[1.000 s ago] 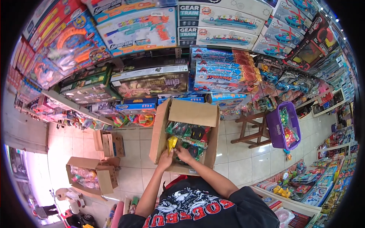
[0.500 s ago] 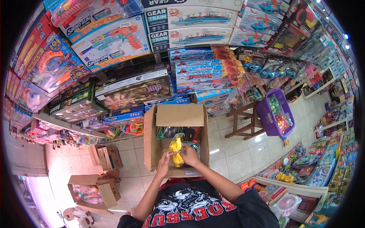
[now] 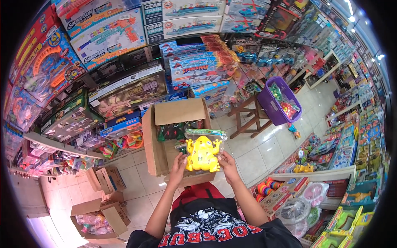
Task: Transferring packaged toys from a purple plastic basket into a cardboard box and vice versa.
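A yellow toy frog (image 3: 202, 155) in a clear plastic bag with a green printed header is held up flat in front of me. My left hand (image 3: 179, 167) grips the bag's left edge, and my right hand (image 3: 227, 164) pinches its right edge. Behind and below the frog stands an open cardboard box (image 3: 157, 144) with its flaps up. Dark and green packaged toys (image 3: 177, 131) lie inside at the far side; the frog hides part of the box's interior.
A purple basket (image 3: 264, 105) with bagged toys rests on a brown wooden stool (image 3: 248, 118) at the right. Boxed toys fill the shelves ahead. Another open carton (image 3: 109, 219) holding pink packages sits on the tiled floor at lower left. Toy displays (image 3: 331, 177) line the right side.
The frog has been lifted from over the box and turned flat to face me. My hands have moved apart to its two sides. The view has swung to the right.
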A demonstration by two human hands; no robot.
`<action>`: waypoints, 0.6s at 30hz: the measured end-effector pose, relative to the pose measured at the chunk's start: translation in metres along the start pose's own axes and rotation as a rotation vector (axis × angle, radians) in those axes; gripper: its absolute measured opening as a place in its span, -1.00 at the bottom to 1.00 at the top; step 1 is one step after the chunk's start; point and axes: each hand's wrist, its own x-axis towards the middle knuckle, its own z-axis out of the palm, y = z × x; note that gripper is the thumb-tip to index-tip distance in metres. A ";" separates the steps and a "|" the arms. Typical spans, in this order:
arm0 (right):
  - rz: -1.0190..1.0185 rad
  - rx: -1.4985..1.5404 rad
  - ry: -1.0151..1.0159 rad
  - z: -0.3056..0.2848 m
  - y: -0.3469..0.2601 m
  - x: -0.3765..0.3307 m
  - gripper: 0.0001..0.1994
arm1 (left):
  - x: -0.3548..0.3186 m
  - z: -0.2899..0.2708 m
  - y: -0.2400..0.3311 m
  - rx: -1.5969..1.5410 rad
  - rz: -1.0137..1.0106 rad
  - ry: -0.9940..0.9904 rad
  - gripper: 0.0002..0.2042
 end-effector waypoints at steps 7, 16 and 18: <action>0.074 -0.019 0.030 -0.032 0.007 -0.046 -0.68 | -0.010 0.045 0.008 -0.223 -0.117 -0.235 -0.51; 0.015 0.054 0.287 -0.091 -0.012 -0.064 -0.52 | 0.006 0.117 0.032 -0.090 -0.119 -0.411 -0.53; -0.028 0.059 0.321 -0.112 -0.013 -0.063 -0.51 | 0.010 0.139 0.033 -0.055 -0.129 -0.451 -0.54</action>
